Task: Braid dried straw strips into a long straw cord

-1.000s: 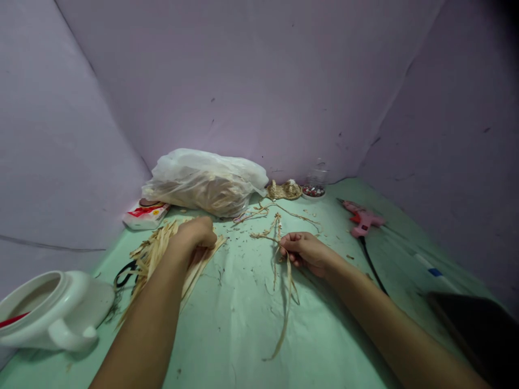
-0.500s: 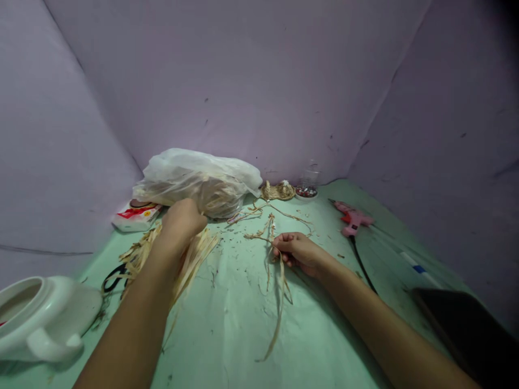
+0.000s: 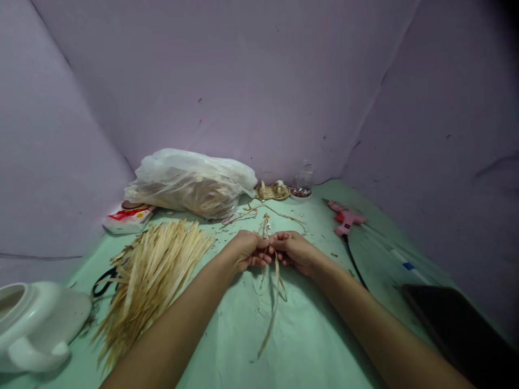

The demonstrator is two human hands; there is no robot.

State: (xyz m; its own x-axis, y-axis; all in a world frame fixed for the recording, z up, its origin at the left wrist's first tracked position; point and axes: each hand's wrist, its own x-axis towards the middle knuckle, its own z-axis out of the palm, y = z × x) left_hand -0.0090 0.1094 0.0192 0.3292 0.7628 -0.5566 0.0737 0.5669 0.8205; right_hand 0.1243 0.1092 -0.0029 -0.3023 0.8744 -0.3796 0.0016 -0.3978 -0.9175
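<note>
My left hand [image 3: 249, 249] and my right hand [image 3: 294, 251] meet over the middle of the table, thumbs and fingertips pinched together. Between them they grip a thin tan strip of dried fibre [image 3: 274, 308], whose loose ends hang toward me. Just beyond the fingers lies a small braided piece [image 3: 266, 224] with pale bits on it. The part of the strip inside my fingers is hidden. To the left of my left forearm a thick bundle of dried fibre strips [image 3: 158, 270] is spread on the table.
A white plastic bag [image 3: 190, 181] of fibre lies at the back, beside a woven piece [image 3: 272, 190] and a clear container of beads [image 3: 301, 190]. On the right are a pink glue gun [image 3: 345, 216] and a dark flat device [image 3: 458, 324]; a white ceramic pot [image 3: 36, 324] stands at left.
My left hand has come right, from above the fibre bundle to my right hand, and now pinches the strip too. My right hand has stayed nearly in place. The view has shifted slightly.
</note>
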